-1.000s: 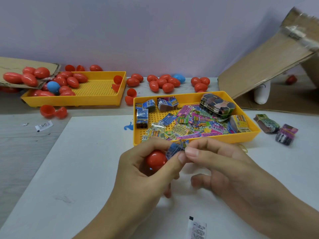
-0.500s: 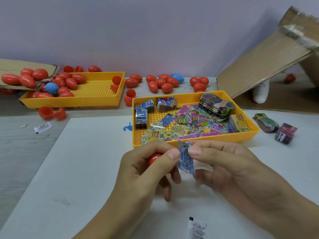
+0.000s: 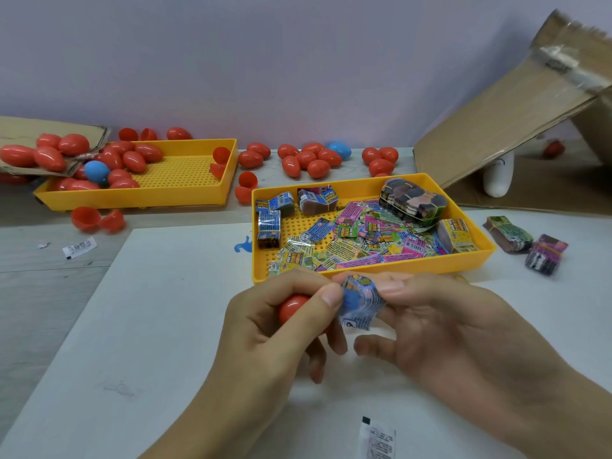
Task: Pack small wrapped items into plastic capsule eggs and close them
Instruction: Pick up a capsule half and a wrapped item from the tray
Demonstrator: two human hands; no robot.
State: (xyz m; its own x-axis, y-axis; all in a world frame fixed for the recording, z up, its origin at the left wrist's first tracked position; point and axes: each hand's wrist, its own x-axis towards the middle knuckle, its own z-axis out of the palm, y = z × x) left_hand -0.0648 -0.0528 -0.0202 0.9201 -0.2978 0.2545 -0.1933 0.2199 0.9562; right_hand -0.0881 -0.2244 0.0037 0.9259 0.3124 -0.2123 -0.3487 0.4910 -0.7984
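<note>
My left hand (image 3: 278, 329) curls round a red capsule egg (image 3: 293, 309), its grip closed on the shell, with the thumb tip also pressing the left edge of a small blue wrapped packet (image 3: 359, 303). My right hand (image 3: 440, 329) pinches the same packet from the right, thumb and forefinger tight on its crinkled plastic, the other fingers loosely bent beneath. The packet sits between both hands, touching the egg's right side; I cannot tell whether the egg is open or whole, since my fingers hide most of it.

All this happens above a white sheet (image 3: 159, 313) on the table (image 3: 39, 286). Just beyond my hands lies a yellow tray (image 3: 374, 271) holding loose, colourful wrapped items (image 3: 357, 240) and several banded bundles. Right of it, on the table, lie two more bundles (image 3: 526, 243). Far left stands a second yellow tray (image 3: 139, 197) with red eggs and one blue egg (image 3: 96, 171) piled at its left end. More red eggs (image 3: 308, 159) lie along the far wall between the trays, with open halves (image 3: 97, 219) near the second tray's front. A tilted cardboard flap (image 3: 516, 107) rises at the far right. A small white sachet (image 3: 377, 440) lies near me, another (image 3: 79, 248) at the left.
</note>
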